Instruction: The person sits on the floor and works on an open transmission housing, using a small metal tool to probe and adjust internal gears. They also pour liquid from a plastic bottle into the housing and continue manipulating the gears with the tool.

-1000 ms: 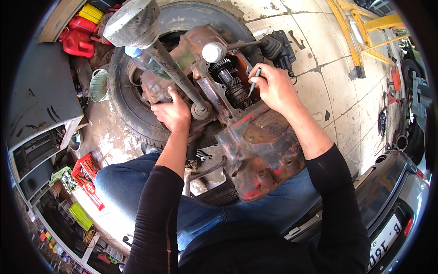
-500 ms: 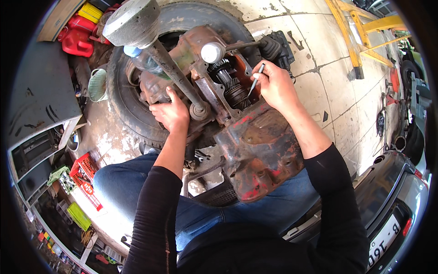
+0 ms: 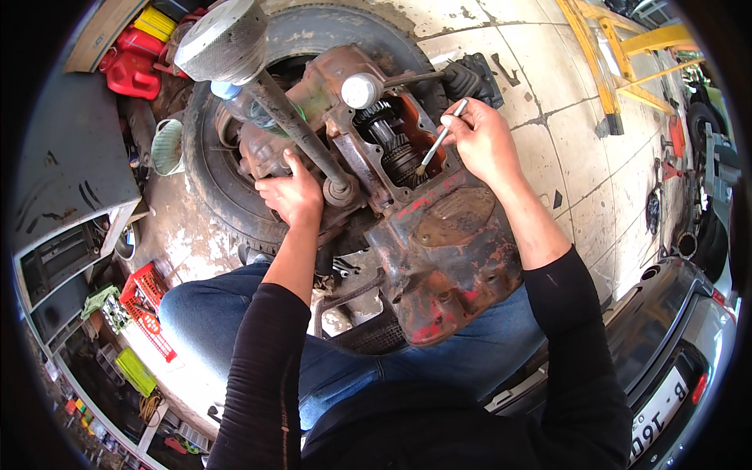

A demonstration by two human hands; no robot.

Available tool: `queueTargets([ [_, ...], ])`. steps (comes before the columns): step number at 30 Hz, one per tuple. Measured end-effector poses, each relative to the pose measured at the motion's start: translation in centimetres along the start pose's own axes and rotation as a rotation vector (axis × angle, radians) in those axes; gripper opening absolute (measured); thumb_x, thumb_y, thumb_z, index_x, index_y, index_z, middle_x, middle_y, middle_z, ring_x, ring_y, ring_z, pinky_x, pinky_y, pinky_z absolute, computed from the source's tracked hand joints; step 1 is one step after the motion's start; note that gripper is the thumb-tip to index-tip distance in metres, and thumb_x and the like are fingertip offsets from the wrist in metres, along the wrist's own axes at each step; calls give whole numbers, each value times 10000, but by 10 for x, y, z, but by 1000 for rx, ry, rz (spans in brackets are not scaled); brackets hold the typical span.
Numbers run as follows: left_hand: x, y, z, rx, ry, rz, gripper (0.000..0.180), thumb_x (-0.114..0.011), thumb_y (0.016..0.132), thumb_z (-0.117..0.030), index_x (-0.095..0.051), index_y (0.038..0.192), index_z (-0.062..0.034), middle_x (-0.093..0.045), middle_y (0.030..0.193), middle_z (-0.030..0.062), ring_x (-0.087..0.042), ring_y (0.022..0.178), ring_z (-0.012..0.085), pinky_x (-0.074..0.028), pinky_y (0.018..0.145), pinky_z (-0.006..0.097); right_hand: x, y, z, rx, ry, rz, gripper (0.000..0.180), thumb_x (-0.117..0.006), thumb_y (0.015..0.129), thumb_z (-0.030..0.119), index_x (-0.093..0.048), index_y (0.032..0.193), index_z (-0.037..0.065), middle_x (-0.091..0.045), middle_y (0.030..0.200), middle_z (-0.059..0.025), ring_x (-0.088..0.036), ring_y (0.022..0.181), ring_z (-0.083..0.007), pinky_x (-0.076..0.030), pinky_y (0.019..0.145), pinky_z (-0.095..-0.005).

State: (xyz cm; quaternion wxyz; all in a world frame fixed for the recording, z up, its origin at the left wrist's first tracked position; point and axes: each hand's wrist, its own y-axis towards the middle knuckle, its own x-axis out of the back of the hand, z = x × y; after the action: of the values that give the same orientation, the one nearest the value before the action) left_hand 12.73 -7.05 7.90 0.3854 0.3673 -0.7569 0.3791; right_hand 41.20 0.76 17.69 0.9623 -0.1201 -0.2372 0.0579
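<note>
A rusty gearbox (image 3: pixel 450 262) with red paint remnants lies in front of my legs, its far part resting over a tyre (image 3: pixel 215 188). Through its opening show the gears (image 3: pixel 398 153). My right hand (image 3: pixel 484 142) pinches a slim brush (image 3: pixel 442 138), whose bristle tip is at the gears near the opening's near edge. My left hand (image 3: pixel 295 190) rests with fingers spread on the rusty housing (image 3: pixel 262 153), left of a thick metal rod with a knurled head (image 3: pixel 223 47). A white round container (image 3: pixel 362 92) stands at the opening's far edge. Behind the rod is a clear plastic bottle (image 3: pixel 254 107).
Red jerrycans (image 3: pixel 133 74) and a pale green basket (image 3: pixel 168 146) are at the far left, a metal cabinet (image 3: pixel 70 157) nearer. A red crate (image 3: pixel 146 301) sits by my left knee. Yellow stands (image 3: pixel 599 55) are at far right, a dark car (image 3: pixel 666 313) near right.
My right hand has shifted slightly; the brush has tilted, so its bristles now show against the gears. My left hand stays on the housing.
</note>
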Motion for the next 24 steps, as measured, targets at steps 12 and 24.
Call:
queueTargets([
  [12, -4, 5, 4, -3, 22, -11, 994, -556, 948, -701, -335, 1386, 163, -482, 1359, 367, -487, 1310, 497, -402, 1130, 541, -5, 3, -5, 17, 48, 71, 68, -654, 1013, 43, -632, 1000, -20, -740, 856, -95, -717, 752, -143, -588, 713, -311],
  [24, 3, -3, -3, 12, -22, 25, 998, -590, 943, -681, -334, 1386, 176, -499, 1352, 360, -497, 1297, 506, -423, 1107, 555, -10, -1, -8, -30, -170, 139, 43, -631, 1019, 12, -623, 987, -16, -734, 895, -82, -711, 803, -137, -588, 728, -298],
])
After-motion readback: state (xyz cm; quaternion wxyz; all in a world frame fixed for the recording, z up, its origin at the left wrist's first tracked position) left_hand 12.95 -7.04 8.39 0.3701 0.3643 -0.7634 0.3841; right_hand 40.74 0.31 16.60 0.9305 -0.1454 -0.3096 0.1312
